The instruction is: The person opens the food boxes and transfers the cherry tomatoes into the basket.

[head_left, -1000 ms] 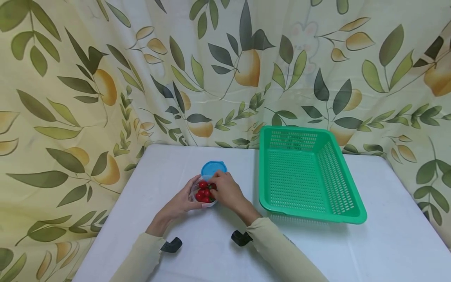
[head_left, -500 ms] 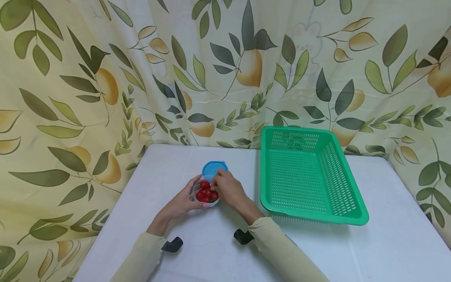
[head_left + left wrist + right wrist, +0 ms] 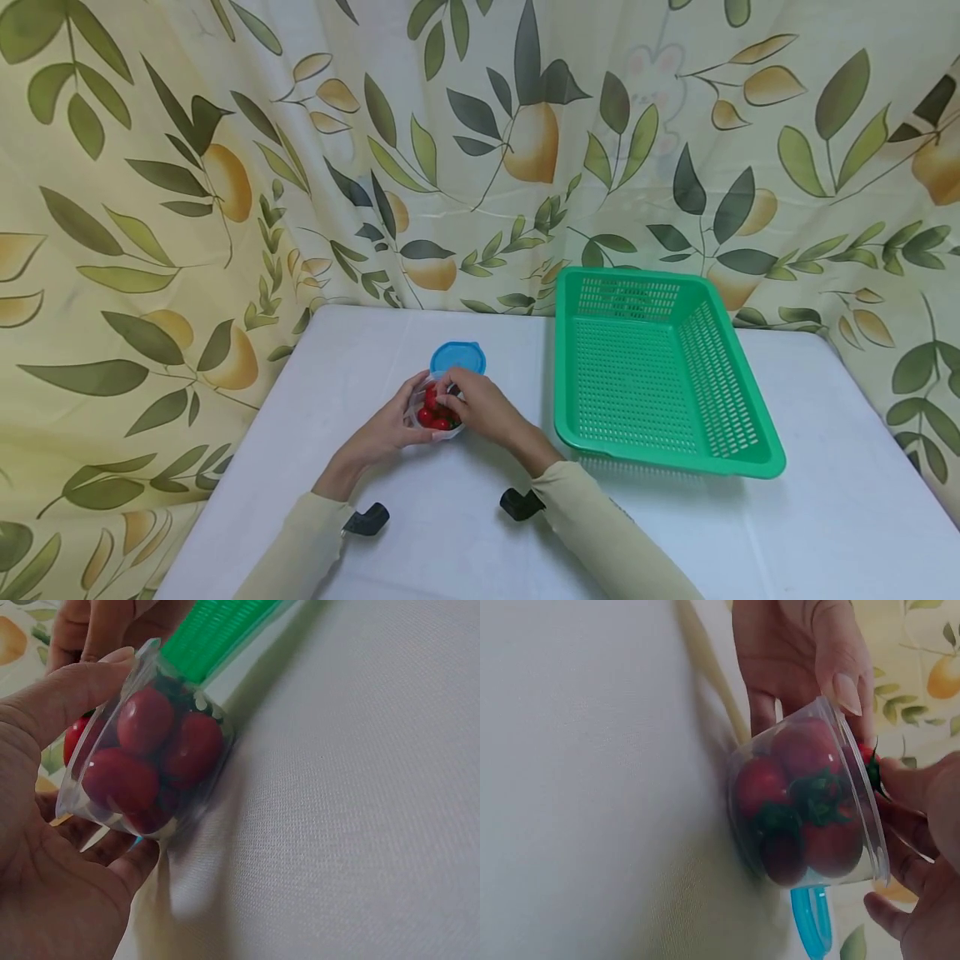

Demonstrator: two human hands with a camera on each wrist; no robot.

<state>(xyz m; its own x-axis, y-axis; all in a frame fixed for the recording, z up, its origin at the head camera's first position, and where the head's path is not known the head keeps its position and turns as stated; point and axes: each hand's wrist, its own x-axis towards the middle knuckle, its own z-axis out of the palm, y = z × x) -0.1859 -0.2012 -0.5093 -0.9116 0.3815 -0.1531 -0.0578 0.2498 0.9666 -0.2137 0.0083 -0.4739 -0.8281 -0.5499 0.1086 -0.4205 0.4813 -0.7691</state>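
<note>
**Clear plastic cup of red tomatoes, held between two hands**

Clear plastic forms the small cup [image 3: 437, 414] standing on the white table [image 3: 450, 533], left of the green basket [image 3: 660, 375] and just in front of a blue lid [image 3: 457, 358]. It is filled with red cherry tomatoes [image 3: 150, 750]. The left hand [image 3: 386, 429] cups the container from its left side, thumb on the rim and fingers curled round the wall. The right hand [image 3: 483, 404] reaches over the open top, its fingertips [image 3: 900, 795] closed together in a pinch on one tomato [image 3: 868, 761] at the rim. A curtain printed with leaves and fruit [image 3: 225, 167] hangs behind the table.
</note>
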